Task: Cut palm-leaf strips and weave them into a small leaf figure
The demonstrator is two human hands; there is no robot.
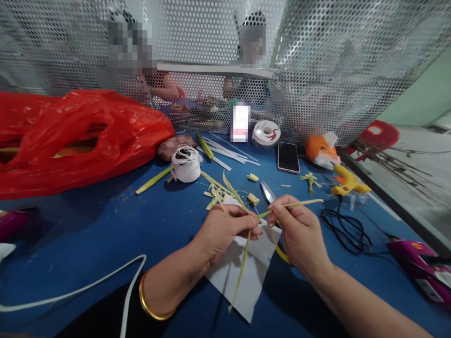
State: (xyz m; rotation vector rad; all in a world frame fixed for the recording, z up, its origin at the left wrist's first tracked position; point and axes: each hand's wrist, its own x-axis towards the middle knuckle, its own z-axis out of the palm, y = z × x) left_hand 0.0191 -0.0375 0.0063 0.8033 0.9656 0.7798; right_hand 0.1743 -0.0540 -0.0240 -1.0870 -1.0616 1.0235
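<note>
My left hand (230,227) is closed, pinching thin green leaf strips (243,263) where they cross. One strip hangs down over a white paper sheet (253,281); another sticks up and away from me. My right hand (298,227) pinches the strip that runs out to the right, its pale end pointing past my fingers. Behind the right hand lie scissors (268,191), blades showing and yellow handles partly hidden. Leaf scraps (215,195) and small folded yellow-green pieces (252,199) lie just beyond my hands. A small knotted green leaf figure (310,180) rests farther right.
A red plastic bag (81,155) fills the left, beside a white string roll (186,164). Along the back are a ribbon spool (259,136) and a phone (288,157). A yellow glue gun (348,180) and purple power strip (419,263) sit right. A perforated metal screen (211,37) stands behind.
</note>
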